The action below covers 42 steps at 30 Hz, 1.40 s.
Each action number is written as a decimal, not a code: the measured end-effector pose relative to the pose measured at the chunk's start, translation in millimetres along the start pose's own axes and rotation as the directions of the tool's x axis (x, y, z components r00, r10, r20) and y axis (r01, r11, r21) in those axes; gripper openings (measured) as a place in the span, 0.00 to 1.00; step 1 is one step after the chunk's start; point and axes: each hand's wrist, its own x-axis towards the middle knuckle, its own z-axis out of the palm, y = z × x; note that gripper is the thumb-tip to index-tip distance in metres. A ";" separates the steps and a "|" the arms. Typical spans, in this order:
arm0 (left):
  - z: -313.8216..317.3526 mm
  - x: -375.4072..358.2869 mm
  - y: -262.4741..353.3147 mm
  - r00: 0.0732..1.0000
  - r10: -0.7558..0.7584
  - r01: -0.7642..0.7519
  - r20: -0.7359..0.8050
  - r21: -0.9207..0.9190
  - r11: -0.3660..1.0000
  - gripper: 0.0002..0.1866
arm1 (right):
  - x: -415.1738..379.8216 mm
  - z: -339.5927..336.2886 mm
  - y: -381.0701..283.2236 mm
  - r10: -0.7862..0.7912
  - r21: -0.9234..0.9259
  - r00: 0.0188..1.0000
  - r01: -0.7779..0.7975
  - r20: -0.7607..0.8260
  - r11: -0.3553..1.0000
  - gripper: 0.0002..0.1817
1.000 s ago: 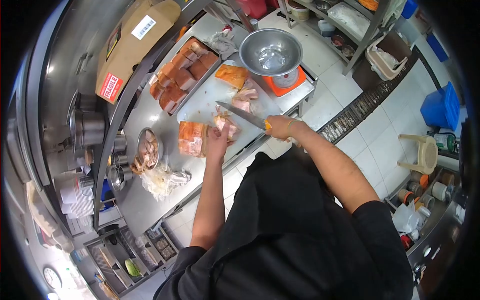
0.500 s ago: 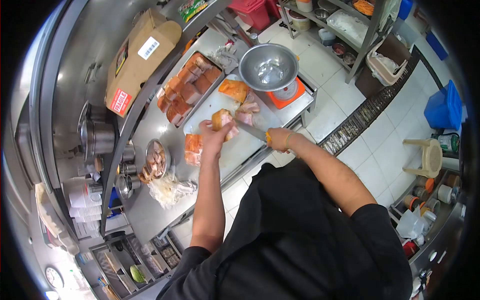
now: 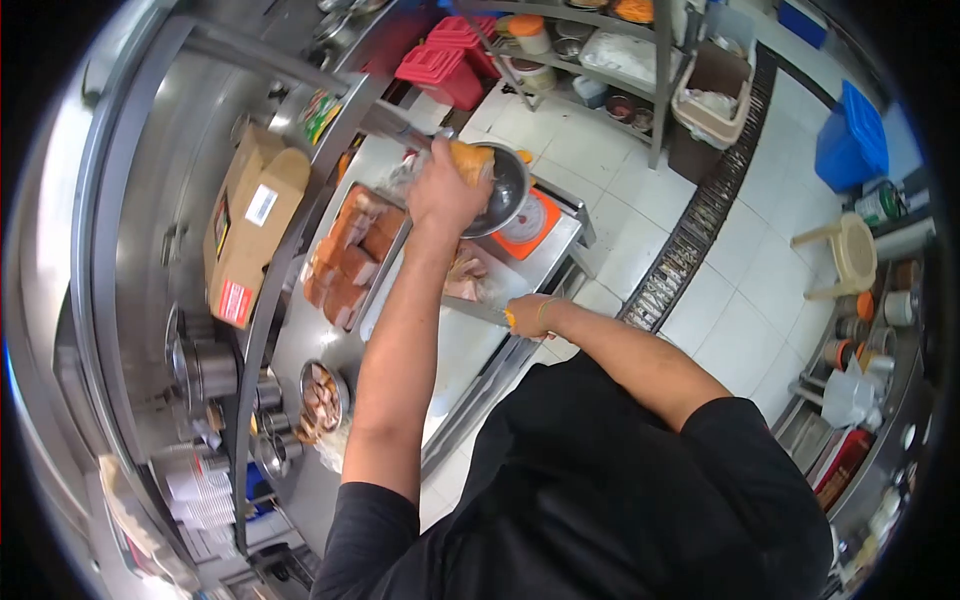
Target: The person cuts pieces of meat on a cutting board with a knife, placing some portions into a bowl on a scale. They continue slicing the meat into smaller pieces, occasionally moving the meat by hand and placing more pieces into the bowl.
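My left hand (image 3: pixel 445 195) is closed round an orange-skinned meat piece (image 3: pixel 472 162), raised at the left side of the metal bowl (image 3: pixel 508 190). The bowl sits on an orange scale (image 3: pixel 530 228). Low over the near edge of the white cutting board (image 3: pixel 455 345), my right hand (image 3: pixel 535 315) grips the orange handle of a knife (image 3: pixel 511 319); its blade is hard to make out. Pale meat pieces (image 3: pixel 465 275) lie on the board between my hands. Left of my forearm, a metal tray holds several browned meat blocks (image 3: pixel 350 260).
A bowl of meat scraps (image 3: pixel 322 398) stands on the steel counter at the left. A cardboard box (image 3: pixel 250 225) rests on the shelf above. Beyond the counter are red bins (image 3: pixel 440 75) and a rack. A floor drain (image 3: pixel 680 250) runs along the right.
My left hand has moved up and away from the board to the bowl with a meat piece. The knife hand has pulled back from the meat. The view has shifted.
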 end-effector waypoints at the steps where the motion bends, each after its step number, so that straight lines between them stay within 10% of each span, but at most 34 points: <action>1: 11.5 0.5 0.0 1.000 0.023 -0.023 0.006 0.051 0.998 0.45 | -1.0 -0.2 -1.4 0.014 0.002 1.000 -0.014 0.008 1.000 0.19; 16: 45.1 -13.4 -7.8 0.997 -0.063 0.060 0.038 0.055 0.997 0.55 | -118.6 -63.4 -58.6 -0.067 0.070 0.995 0.073 -0.072 0.995 0.21; 28: 45.8 -6.5 -11.6 0.993 -0.106 0.108 0.058 -0.032 0.994 0.62 | -5.4 -6.2 -2.9 -0.005 0.056 0.999 0.004 0.034 0.998 0.17; 37: -3.2 -38.9 -34.9 0.990 -0.059 -0.009 -0.128 -0.472 0.882 0.51 | -18.6 -16.6 -16.5 0.031 0.093 0.999 -0.032 0.012 0.995 0.19; 42: -26.0 -117.4 -108.2 0.992 -0.058 0.009 -0.110 -0.402 0.916 0.47 | -16.8 -7.0 -13.5 -0.056 -0.078 0.984 0.043 -0.171 0.996 0.22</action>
